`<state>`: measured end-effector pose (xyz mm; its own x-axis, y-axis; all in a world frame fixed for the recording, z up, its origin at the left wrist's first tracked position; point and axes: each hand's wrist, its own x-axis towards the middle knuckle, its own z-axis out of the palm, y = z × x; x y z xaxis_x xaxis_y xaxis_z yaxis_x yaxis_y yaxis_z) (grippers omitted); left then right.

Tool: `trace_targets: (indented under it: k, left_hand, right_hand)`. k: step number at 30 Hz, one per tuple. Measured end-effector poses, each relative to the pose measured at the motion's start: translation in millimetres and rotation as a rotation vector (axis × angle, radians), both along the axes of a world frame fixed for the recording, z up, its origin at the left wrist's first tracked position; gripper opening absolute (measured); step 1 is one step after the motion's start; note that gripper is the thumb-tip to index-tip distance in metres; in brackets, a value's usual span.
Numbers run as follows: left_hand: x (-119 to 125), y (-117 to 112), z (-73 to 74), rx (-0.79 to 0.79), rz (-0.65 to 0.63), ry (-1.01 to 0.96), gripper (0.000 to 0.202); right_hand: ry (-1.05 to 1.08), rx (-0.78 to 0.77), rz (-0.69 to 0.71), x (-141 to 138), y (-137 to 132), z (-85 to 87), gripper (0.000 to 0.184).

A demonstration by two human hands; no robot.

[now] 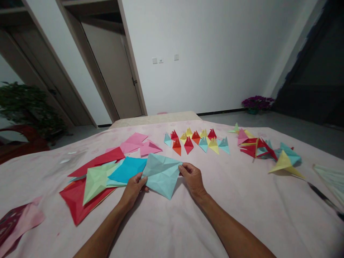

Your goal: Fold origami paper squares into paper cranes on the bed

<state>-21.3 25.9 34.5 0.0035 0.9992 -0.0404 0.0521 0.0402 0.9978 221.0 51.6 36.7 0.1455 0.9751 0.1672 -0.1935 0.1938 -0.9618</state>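
Observation:
A creased, pale blue square of origami paper (162, 175) is held between both hands, just above the cloth. My left hand (134, 186) pinches its left corner between thumb and fingers. At the opposite corner, my right hand (192, 177) pinches the paper in the same way. Beside the left hand lie a brighter blue sheet (128, 169), a light green sheet (97, 181) and red sheets (77, 202), overlapping in a loose pile. Pink sheets (134, 142) rest behind them. Beyond the right hand stand several small folded paper cranes (189, 144) in red, yellow, orange and blue.
A heap of folded paper pieces (258, 147) lies at the right, with a yellow folded piece (285, 165) in front. A dark, thin object (324, 197) sits near the right edge. Pink fabric (29, 218) is at the lower left. A pale pink cloth (215, 222) covers the surface.

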Motion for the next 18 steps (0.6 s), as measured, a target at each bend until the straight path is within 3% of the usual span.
trace_targets:
  k: [12, 16, 18]
  left_hand:
    - [-5.4, 0.0, -4.1, -0.011, -0.062, 0.083, 0.038]
    - [-4.6, -1.5, -6.9, 0.0, 0.047, 0.033, 0.04]
    - [-5.0, -2.3, -7.9, 0.049, 0.163, -0.002, 0.04]
  right_hand:
    - [-0.044, -0.013, -0.037, 9.3, 2.6, -3.3, 0.035]
    - [-0.081, -0.061, 0.004, 10.4, 4.0, -2.4, 0.038]
    - [-0.074, -0.095, -0.01, 10.3, 5.5, -4.2, 0.042]
